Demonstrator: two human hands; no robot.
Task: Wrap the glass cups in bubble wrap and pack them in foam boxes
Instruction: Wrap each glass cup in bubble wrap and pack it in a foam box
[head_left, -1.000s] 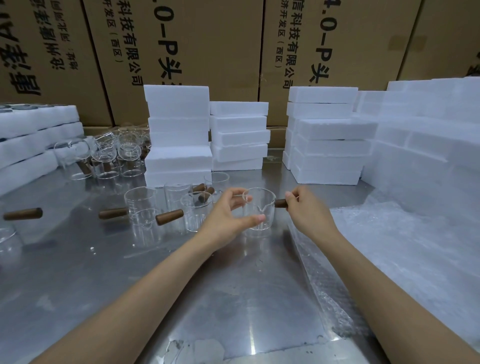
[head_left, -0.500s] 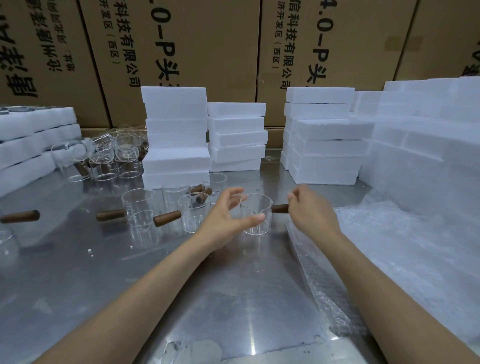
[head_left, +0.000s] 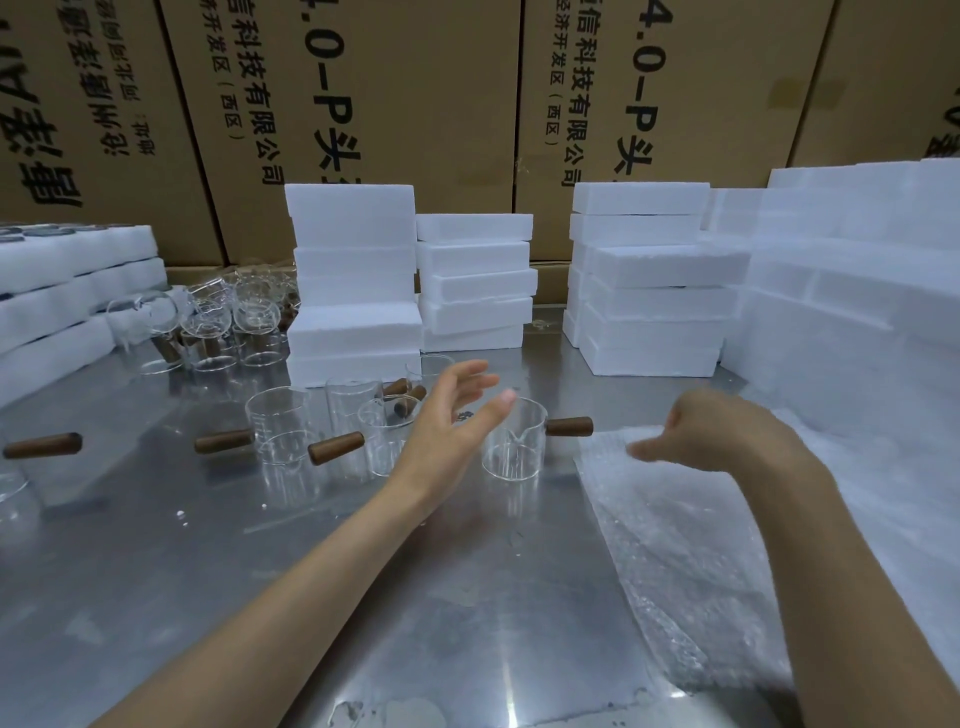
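Glass cup (head_left: 514, 441) stands alone on the counter (head_left: 363, 597); your left hand (head_left: 447, 415) hovers spread beside it, your right hand (head_left: 722, 431) reaches curled toward the bubble wrap (head_left: 675, 545), seemingly empty.

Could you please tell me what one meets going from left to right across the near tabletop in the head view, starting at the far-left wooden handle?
Far-left wooden handle → second wooden handle → third wooden handle → left hand → spouted glass cup → its wooden handle → right hand.
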